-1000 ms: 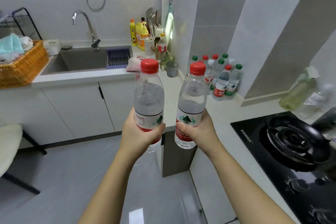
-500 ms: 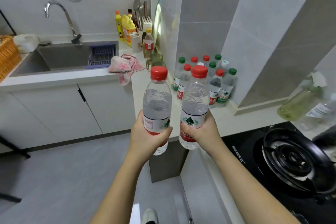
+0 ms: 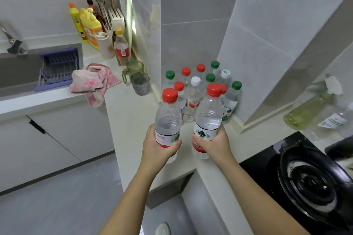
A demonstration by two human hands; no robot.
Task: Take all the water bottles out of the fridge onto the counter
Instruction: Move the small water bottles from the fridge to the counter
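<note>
Above the pale counter (image 3: 131, 112), near its corner, both hands hold a water bottle upright, side by side and apart. The left hand (image 3: 158, 148) is wrapped around the lower part of the left bottle (image 3: 168, 120), fingers closed over its red-and-white label. The right hand (image 3: 214, 143) grips the right bottle (image 3: 208, 118) the same way, low on its label. Both bottles are clear with red caps, and both are held over the counter; whether either base touches it cannot be told. Just behind them, in the tiled corner against the wall, stands a cluster of bottles (image 3: 193, 89) with red, green and white caps. To the left lie a pink cloth (image 3: 93, 82) at the counter edge, a small glass cup (image 3: 140, 83) and a purple rack (image 3: 57, 68) in the sink. A black gas stove (image 3: 305, 183) sits on the counter to the right.
</note>
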